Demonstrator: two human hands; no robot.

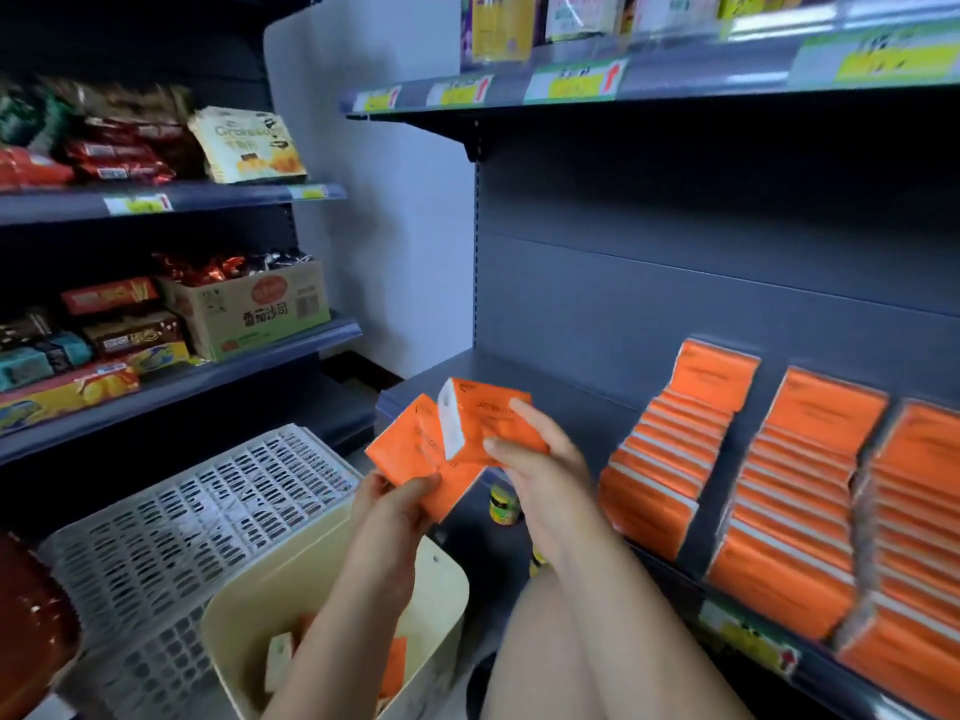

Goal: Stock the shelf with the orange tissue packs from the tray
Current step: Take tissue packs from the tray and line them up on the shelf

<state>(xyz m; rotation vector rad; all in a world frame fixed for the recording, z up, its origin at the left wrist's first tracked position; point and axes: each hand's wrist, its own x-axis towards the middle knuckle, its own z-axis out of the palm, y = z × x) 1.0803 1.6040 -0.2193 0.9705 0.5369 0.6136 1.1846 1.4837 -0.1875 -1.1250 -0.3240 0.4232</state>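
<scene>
Centre, in front of the shelf: two orange tissue packs held up side by side, edges touching or overlapping.

Left hand: gripping the near lower edge of the left pack, thumb on its face, fingers curled behind.

Right hand: gripping the right pack, thumb and fingers pinched across its right end. White end flap of this pack turned toward the left pack.

Near, beneath the left forearm: cream tray holding a few more packs, partly hidden by the arm.

Left of the tray, touching it or just beside it (cannot tell which): grey slotted crate.

Right: grey shelf bearing three rows of orange packs, each row overlapped from near to far, with bare shelf between the rows and to their left.

Above: upper shelf with yellow price labels and blurred goods.

Far left: snack shelves, with a cardboard box on the middle level.

Below the right hand, lower down: small yellow-lidded jar.
</scene>
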